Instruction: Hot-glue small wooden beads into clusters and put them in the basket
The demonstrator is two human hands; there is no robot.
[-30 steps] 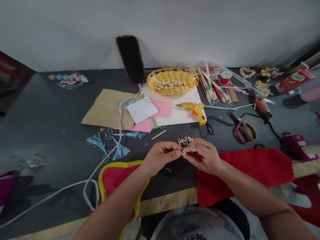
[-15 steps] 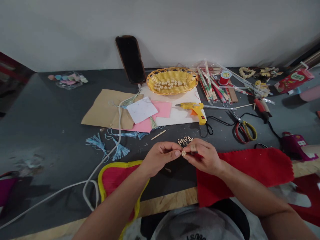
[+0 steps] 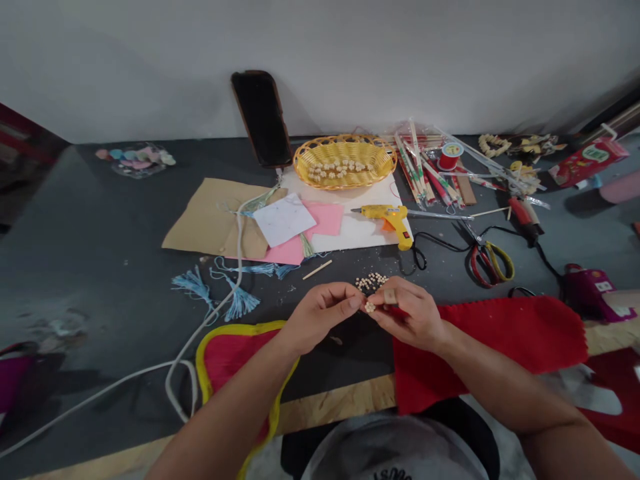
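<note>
On the dark surface [image 3: 100, 227], cluttered with craft supplies, our left hand [image 3: 320, 315] and right hand [image 3: 413, 313] meet, fingers pinching a small bead cluster [image 3: 369, 307] just before the loose beads [image 3: 371, 281]. We judge we're joining beads; steadiness matters next.

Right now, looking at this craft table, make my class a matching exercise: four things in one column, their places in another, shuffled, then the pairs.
Things:
1. glue gun
2. woven basket
3. scissors
4. blue tassels

Places:
A. left of the hands, beside the white cord
B. against the back, next to the dark phone
C. on the white sheet, in front of the basket
D. right of the glue gun, above the red felt

Pairs: 1-C, 2-B, 3-D, 4-A
</note>
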